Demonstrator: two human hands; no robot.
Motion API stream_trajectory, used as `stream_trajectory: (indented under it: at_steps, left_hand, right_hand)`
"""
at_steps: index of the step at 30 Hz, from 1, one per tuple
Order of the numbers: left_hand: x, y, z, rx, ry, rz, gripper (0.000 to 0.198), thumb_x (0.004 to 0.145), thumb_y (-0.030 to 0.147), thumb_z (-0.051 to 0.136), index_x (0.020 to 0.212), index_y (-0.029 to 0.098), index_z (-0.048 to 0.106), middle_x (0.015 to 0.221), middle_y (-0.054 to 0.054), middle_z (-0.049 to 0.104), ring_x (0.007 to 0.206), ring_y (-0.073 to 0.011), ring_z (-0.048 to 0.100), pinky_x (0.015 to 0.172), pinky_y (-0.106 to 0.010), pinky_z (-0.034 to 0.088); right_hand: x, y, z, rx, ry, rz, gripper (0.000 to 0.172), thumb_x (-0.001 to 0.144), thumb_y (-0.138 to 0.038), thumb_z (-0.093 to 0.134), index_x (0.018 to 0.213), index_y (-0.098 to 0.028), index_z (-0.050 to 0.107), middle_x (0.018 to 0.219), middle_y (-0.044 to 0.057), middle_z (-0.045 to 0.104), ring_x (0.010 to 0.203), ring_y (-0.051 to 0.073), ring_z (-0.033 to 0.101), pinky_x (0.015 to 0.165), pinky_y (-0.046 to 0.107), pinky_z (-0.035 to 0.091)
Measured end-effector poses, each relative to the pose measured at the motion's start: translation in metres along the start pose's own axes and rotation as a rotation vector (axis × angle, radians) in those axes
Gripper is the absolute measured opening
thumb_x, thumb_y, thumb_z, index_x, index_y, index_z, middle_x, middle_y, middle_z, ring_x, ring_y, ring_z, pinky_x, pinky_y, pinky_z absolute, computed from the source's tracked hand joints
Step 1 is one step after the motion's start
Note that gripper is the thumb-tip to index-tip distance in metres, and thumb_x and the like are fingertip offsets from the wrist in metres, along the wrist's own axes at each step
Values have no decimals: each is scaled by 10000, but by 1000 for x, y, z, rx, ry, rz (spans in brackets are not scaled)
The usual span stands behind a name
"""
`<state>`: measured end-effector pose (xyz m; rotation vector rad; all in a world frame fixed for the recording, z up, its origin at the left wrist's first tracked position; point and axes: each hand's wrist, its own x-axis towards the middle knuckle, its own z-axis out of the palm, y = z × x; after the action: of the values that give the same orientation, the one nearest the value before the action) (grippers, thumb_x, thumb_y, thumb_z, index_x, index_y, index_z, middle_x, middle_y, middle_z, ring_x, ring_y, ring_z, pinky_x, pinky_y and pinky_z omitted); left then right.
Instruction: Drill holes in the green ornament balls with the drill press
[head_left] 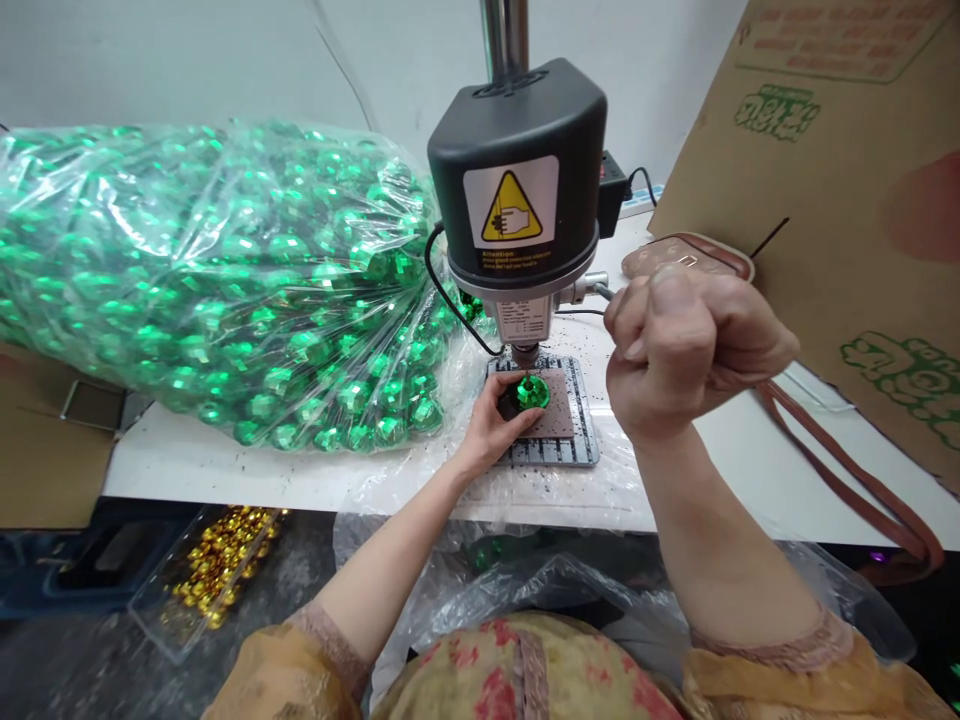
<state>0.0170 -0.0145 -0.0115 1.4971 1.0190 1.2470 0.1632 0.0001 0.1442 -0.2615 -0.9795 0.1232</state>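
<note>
A shiny green faceted ball sits on a brown square board on the slotted base plate of a small bench drill press. My left hand pinches the ball between thumb and fingers, directly under the drill's chuck. The bit meets the top of the ball; how deep it goes I cannot tell. Wrapped in a fist, my right hand grips the feed lever on the machine's right side. Most of the lever is hidden by that hand.
A big clear plastic bag of green balls lies left of the drill. Dark shavings are scattered over the white table. To the right are a cardboard box and a brown bag with a strap. Below left stands a bin of gold balls.
</note>
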Motion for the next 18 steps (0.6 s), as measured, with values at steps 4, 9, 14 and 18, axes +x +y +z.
stream_trajectory:
  at_steps: [4,9,14,18]
  left_hand:
    - [0,-3,0,23,-8,18,516,802,391,854,1220,229,599,1269,-95,660,1245,-279,617,1133,-454,449]
    - [0,-7,-1,50,-14,45,525,809,398,846,1232,225,586,1271,-98,662,1246,-279,625,1116,-448,468]
    - [1,-8,-1,89,-11,74,533,811,397,843,1241,218,583,1274,-103,665,1248,-278,629,1104,-442,479]
    - [0,-7,-1,91,-9,80,530,818,404,837,1244,217,584,1278,-108,670,1260,-284,629,1108,-445,480]
  right_hand:
    - [-6,0,-2,-56,34,45,552,869,-189,618,571,-182,153,496,-52,212,411,36,210,469,296,164]
    - [-10,2,-9,-115,15,16,563,866,-200,642,569,-184,164,499,-53,224,403,31,235,441,275,206]
    - [-10,4,-12,-55,-31,-66,538,880,-152,617,578,-186,173,495,-60,204,390,23,235,423,246,195]
    - [-13,5,-14,-30,-59,-75,520,865,-100,600,585,-188,171,498,-64,215,397,23,237,426,250,191]
